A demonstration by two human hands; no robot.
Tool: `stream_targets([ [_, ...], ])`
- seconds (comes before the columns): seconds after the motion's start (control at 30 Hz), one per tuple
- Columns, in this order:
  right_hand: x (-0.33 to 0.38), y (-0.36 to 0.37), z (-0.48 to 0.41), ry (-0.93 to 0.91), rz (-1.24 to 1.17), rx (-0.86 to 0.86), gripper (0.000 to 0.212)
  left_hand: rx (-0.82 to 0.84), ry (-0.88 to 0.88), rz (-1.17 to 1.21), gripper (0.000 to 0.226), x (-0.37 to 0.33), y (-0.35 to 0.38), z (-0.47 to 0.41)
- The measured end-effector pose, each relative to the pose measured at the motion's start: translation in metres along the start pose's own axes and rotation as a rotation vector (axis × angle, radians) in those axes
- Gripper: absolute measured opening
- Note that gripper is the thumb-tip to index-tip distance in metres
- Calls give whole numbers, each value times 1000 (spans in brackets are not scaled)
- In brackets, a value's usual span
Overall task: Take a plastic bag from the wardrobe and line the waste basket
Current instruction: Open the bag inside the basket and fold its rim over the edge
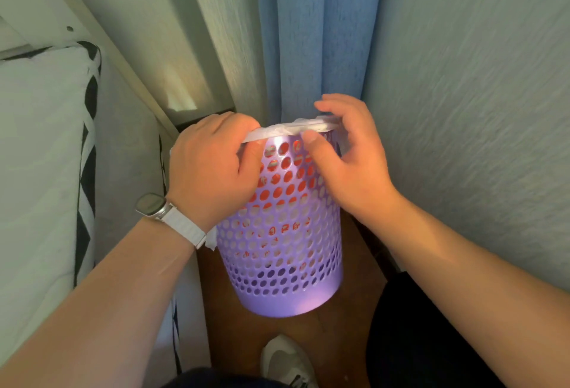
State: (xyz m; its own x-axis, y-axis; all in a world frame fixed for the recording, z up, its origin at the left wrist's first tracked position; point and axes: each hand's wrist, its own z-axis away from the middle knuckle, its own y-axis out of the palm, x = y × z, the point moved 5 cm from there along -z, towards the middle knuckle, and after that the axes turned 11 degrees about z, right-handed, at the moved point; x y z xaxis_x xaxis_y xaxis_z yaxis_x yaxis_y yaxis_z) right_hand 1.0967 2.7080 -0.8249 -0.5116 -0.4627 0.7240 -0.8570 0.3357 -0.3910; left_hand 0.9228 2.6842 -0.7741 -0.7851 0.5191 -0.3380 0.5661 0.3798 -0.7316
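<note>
I have the lilac perforated waste basket [287,251] standing on the brown floor [222,289] in front of me, close to the blue curtain [317,32] and the pale textured wall [478,94]. The white plastic bag [290,131] is already inside it: its edge is folded over the rim at the top, and red print shows through the round holes in the basket's side. My left hand [212,165] is closed on the bag's edge at the left of the rim, fingers curled over it. My right hand [348,153] pinches the same edge at the right, thumb pressed on the outside and fingers over the top. A smartwatch [154,204] on a white strap sits on my left wrist. To my left lies a bed [37,156] with white bedding trimmed in black and white. My pale shoe [287,360] shows below the basket.
</note>
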Motion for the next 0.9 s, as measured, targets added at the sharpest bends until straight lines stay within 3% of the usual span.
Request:
stream_targets([
  [0.17, -17, 1, -2, 161, -74, 4, 38, -10, 18, 59, 21, -2, -1, 0],
  [0.53, -17, 1, -1, 125, -99, 50, 15, -78, -20, 125, 22, 0, -5, 2],
  [0.7, -14, -1, 0, 176, -96, -23, 7, -67, 5, 131, 20, -3, -5, 0],
  [0.9, 2, -3, 2, 36, 47, -84, 6, -24, 56, 2, 35, -23, 0, -2],
])
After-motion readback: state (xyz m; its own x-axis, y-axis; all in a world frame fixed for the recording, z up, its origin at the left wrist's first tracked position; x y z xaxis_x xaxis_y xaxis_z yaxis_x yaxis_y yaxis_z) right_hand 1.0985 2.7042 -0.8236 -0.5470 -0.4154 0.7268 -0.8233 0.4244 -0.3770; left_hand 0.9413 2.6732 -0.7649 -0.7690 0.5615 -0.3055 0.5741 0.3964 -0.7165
